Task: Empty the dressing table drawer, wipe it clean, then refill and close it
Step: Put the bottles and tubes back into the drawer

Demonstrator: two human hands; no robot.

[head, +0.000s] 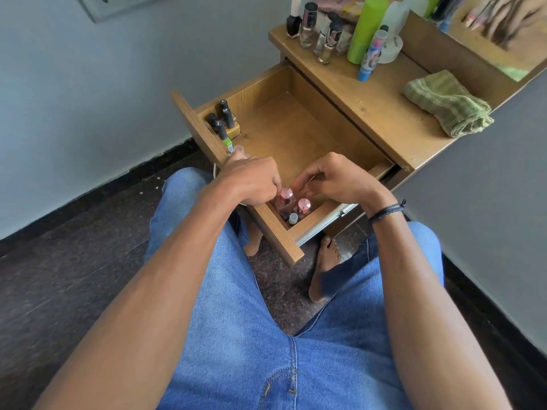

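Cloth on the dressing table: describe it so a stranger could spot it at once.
Start at the wooden dressing table top beyond the open drawer. At its right end, in front of the mirror, lies the cloth. It is the only soft, crumpled thing there, pale green checks, apart from the upright bottles at the far end.

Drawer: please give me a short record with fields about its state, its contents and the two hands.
drawer: open, middle bare
far left corner: black-capped bottles, upright
near corner: small bottles, upright
left hand: pinches pink-capped bottle in near corner
right hand: fingers curled beside that bottle, grip unclear
cloth: folded, on table top
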